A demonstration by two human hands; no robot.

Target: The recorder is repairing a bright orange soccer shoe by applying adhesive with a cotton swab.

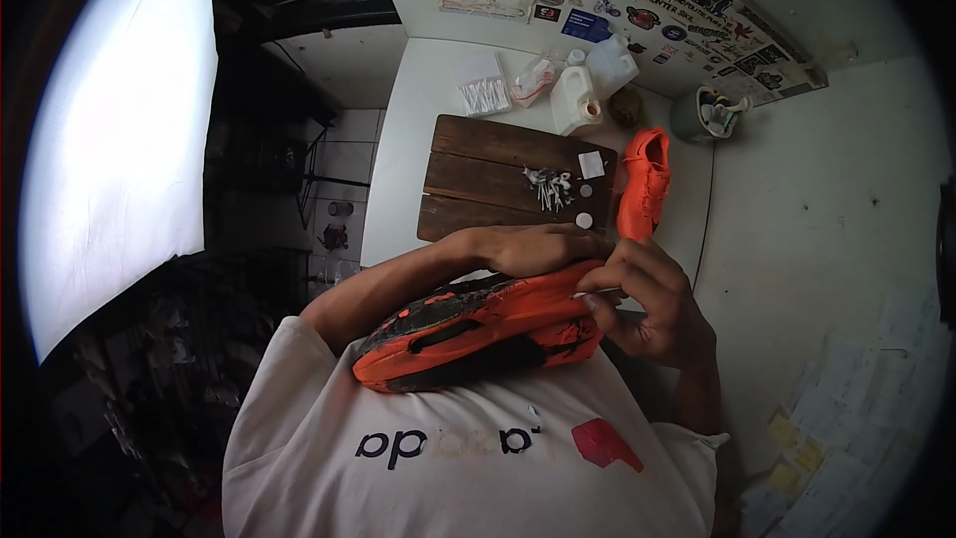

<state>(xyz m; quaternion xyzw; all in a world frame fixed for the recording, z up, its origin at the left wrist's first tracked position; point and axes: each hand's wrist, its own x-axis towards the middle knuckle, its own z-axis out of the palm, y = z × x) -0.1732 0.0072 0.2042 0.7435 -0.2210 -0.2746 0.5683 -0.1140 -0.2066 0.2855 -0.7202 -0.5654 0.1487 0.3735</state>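
An orange and black sports shoe [478, 339] lies tilted against my chest, its dark, worn sole turned partly up toward me. My left hand [543, 251] wraps over the far side of the shoe and steadies it; most of its fingertips are hidden behind the shoe. At the right end of the shoe, my right hand [652, 304] pinches a thin white cotton swab [596, 293], its tip at the orange surface. The matching orange shoe [645, 184] stands upright on the white table [393, 174], beyond my right hand.
A dark wooden board [478, 164] bears a pile of used swabs [551, 189], a white square pad [592, 164] and small round lids [585, 221]. Behind it stand a box of swabs [485, 97], plastic jugs [575, 98] and a grey tub [702, 117] by the wall.
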